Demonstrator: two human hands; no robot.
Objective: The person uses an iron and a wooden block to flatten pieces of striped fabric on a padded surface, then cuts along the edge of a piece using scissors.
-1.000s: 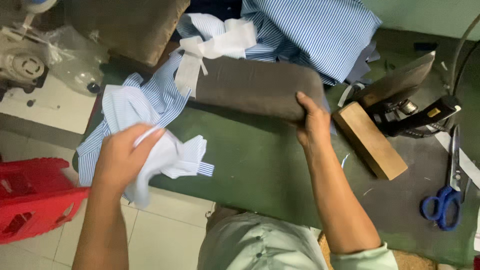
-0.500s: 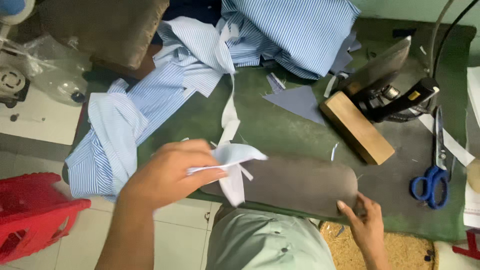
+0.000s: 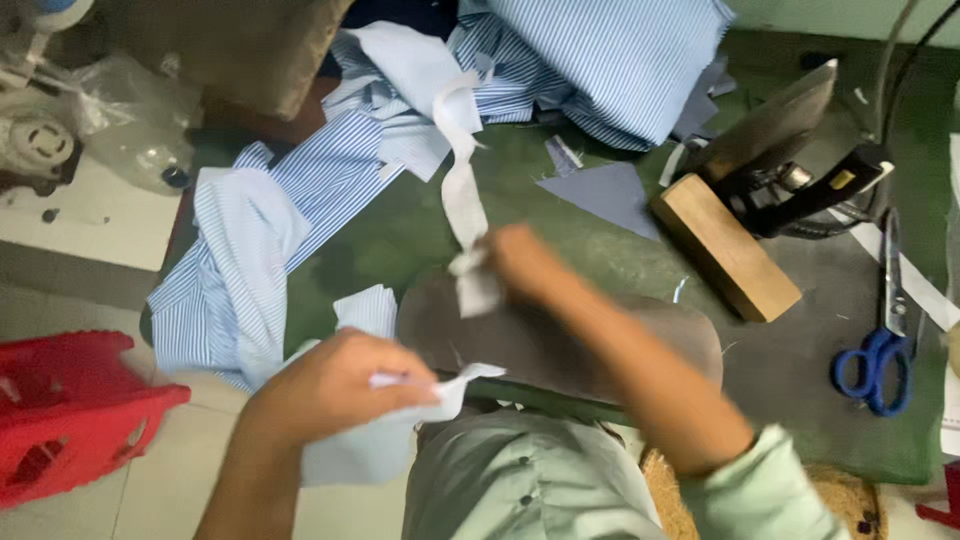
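Note:
A grey-brown padded pressing cushion lies across the near edge of the green table. My left hand is closed on a pale blue-and-white piece of fabric that hangs over the table's front edge. My right hand, blurred by motion, reaches across the cushion's left end and pinches a white fabric strip that runs up toward the striped pile.
Blue-striped shirt fabric is heaped at the left and back. A clothes iron rests tilted on a wooden block at right, with blue-handled scissors beyond. A red plastic stool stands on the floor at left.
The cushion was pulled from the back of the table to the near edge. My right hand left its right end and moved to the white strip; my left hand dropped lower with its fabric.

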